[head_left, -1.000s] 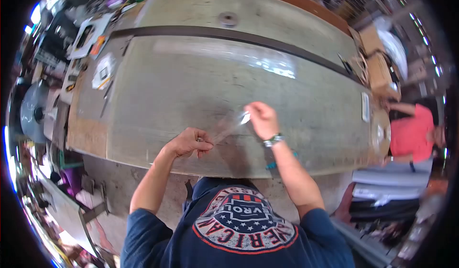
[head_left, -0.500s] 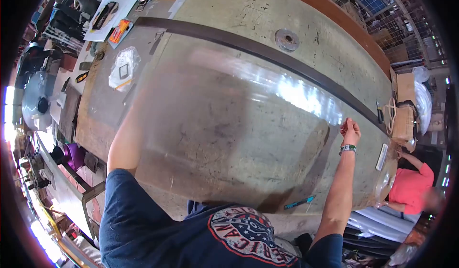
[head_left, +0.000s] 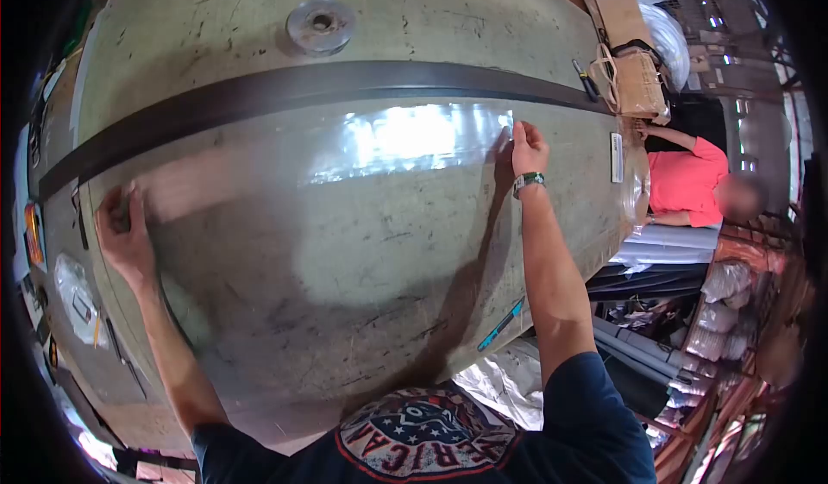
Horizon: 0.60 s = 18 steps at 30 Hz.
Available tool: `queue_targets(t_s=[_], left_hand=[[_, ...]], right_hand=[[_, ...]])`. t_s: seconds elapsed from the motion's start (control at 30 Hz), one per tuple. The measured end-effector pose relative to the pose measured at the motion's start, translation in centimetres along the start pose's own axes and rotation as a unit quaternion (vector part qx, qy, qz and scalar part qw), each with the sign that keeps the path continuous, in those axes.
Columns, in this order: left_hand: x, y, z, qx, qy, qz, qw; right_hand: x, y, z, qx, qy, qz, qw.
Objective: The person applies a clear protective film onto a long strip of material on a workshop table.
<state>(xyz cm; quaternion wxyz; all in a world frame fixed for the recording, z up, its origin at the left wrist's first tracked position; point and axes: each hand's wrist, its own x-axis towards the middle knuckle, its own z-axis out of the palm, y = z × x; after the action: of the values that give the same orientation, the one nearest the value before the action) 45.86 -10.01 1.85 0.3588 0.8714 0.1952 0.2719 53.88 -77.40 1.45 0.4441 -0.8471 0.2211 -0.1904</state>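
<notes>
A long strip of clear, shiny plastic film point(head_left: 405, 139) stretches between my hands over the worktable point(head_left: 388, 260). Its left end is pinched in my left hand point(head_left: 127, 232), near the table's left side. My right hand point(head_left: 528, 146), with a banded watch on the wrist, holds the right end between thumb and fingers. Just beyond the film a long dark bar point(head_left: 345, 85) runs across the table. Past the bar lies a round roll of clear tape point(head_left: 321, 25). A teal cutter point(head_left: 500, 323) lies near the table's front edge.
Another person in a red shirt point(head_left: 686, 182) is at the table's right end. Cardboard boxes point(head_left: 634, 83), pliers point(head_left: 585, 80) and a white-edged tool point(head_left: 616, 158) are on the right. A plastic bag point(head_left: 76, 298) and an orange packet point(head_left: 34, 234) lie at the left.
The view has swung to the right. My left hand, hidden in blur before, now shows clearly at the film's left end. My right hand still holds the other end.
</notes>
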Motion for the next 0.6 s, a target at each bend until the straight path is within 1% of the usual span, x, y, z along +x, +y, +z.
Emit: queue_targets(t_s=[0.03, 0.13, 0.23, 0.27, 0.33, 0.4, 0.43, 0.47, 0.57, 0.6], left_hand=[[-0.2, 0.8, -0.1, 0.0, 0.014, -0.024, 1.0], [-0.3, 0.1, -0.1, -0.037, -0.002, -0.03, 0.999], [-0.2, -0.2, 0.0, -0.061, -0.004, -0.032, 0.998], [-0.1, -0.6, -0.1, -0.062, 0.0, -0.032, 0.998], [0.0, -1.6, -0.3, -0.059, 0.013, -0.028, 0.998], [0.3, -2.0, -0.5, -0.121, 0.057, -0.028, 0.991], [0.6, -1.1, -0.6, -0.153, 0.079, -0.024, 0.985], [0.5, 0.0, -0.6, -0.18, 0.102, -0.041, 0.978], [-0.5, -5.3, -3.7, -0.205, 0.042, -0.083, 0.974], [-2.2, -3.6, -5.0, -0.213, 0.037, -0.096, 0.972]], right_hand=[[0.0, 0.1, -0.1, 0.014, 0.005, 0.006, 1.0], [-0.5, 0.4, -0.6, -0.022, -0.026, 0.006, 0.999], [-0.6, 0.2, -0.7, 0.016, -0.045, 0.019, 0.999], [-0.6, 0.0, -0.9, 0.028, -0.057, 0.038, 0.997], [-0.6, 0.3, -0.8, 0.088, -0.032, 0.078, 0.993], [-0.6, 0.2, -0.9, 0.14, -0.006, 0.108, 0.984], [-0.7, -0.2, -1.1, 0.162, 0.008, 0.117, 0.98], [-0.9, -0.5, -1.6, 0.184, 0.024, 0.126, 0.975], [-1.8, -0.3, -4.5, 0.134, 0.05, 0.047, 0.989], [-3.2, -1.1, -6.1, 0.097, 0.024, -0.022, 0.995]])
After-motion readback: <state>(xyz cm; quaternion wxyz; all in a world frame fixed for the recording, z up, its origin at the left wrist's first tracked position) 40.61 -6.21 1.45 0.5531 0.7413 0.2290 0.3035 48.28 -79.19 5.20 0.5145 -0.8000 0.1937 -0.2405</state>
